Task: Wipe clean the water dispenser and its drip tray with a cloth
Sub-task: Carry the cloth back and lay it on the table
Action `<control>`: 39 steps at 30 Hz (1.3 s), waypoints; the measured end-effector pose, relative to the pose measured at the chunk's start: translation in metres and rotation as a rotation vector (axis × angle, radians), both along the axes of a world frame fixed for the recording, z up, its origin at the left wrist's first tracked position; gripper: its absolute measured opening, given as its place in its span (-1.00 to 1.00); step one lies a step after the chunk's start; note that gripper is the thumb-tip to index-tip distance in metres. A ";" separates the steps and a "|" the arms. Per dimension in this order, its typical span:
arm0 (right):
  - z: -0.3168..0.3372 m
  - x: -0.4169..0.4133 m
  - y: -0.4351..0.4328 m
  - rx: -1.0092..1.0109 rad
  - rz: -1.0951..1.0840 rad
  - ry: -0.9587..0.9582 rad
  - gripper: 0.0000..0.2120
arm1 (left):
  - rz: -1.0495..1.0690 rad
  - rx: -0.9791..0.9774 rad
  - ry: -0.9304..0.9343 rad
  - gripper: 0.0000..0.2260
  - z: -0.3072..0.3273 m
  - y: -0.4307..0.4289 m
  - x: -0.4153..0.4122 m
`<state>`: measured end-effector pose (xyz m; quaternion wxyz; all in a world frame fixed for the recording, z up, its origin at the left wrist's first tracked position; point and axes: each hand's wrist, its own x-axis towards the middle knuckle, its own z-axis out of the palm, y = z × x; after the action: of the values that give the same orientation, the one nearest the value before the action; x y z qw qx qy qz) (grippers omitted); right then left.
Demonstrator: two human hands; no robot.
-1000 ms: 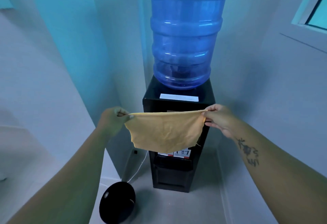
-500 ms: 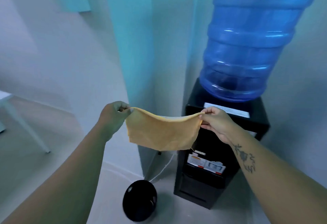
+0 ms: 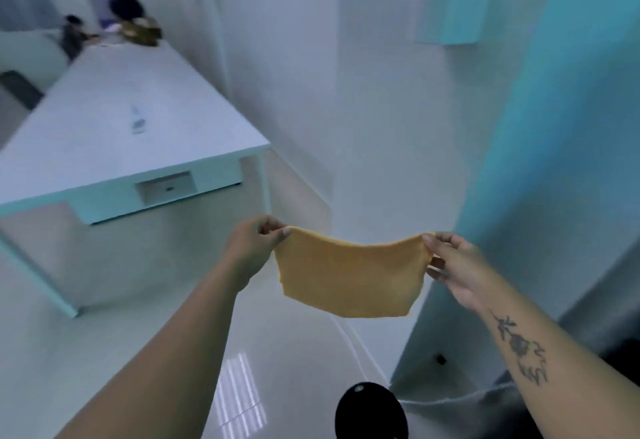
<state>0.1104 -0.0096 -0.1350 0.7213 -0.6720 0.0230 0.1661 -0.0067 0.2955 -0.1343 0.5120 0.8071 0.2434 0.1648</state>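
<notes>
An orange-yellow cloth (image 3: 349, 277) hangs stretched in the air in front of me. My left hand (image 3: 254, 248) pinches its top left corner and my right hand (image 3: 453, 262) pinches its top right corner. The water dispenser and its bottle are out of the frame; only a dark shape (image 3: 623, 379) shows at the lower right edge behind my right forearm.
A long white table (image 3: 114, 127) stands to the left, with a small bottle (image 3: 136, 121) on it and two persons (image 3: 100, 19) at its far end. A black round object (image 3: 370, 411) sits on the glossy floor below the cloth. A white cable (image 3: 349, 338) runs along the floor. A teal wall (image 3: 554, 127) is on the right.
The view has swung left, so the dispenser and blue bottle have left the frame and the table has come in. Both hands still hold the cloth stretched between them.
</notes>
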 end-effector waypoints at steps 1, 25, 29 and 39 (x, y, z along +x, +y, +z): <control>0.001 0.005 0.018 -0.008 0.056 0.002 -0.92 | 0.056 -0.005 -0.005 -0.93 -0.001 0.012 -0.011; -0.029 0.090 0.461 -0.114 0.424 0.005 -0.97 | 0.359 0.160 0.185 -0.95 -0.012 0.398 -0.022; -0.023 0.138 0.531 -0.121 0.446 -0.042 -0.97 | 0.367 0.184 0.195 -0.93 -0.010 0.462 0.014; -0.033 0.270 0.696 -0.237 0.588 -0.112 -0.92 | 0.486 0.137 0.198 -0.96 -0.026 0.598 0.113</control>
<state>0.3803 0.6868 -0.1681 0.5591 -0.7373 -0.1929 0.3264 0.1061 0.8932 -0.1606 0.3754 0.7701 0.4668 0.2193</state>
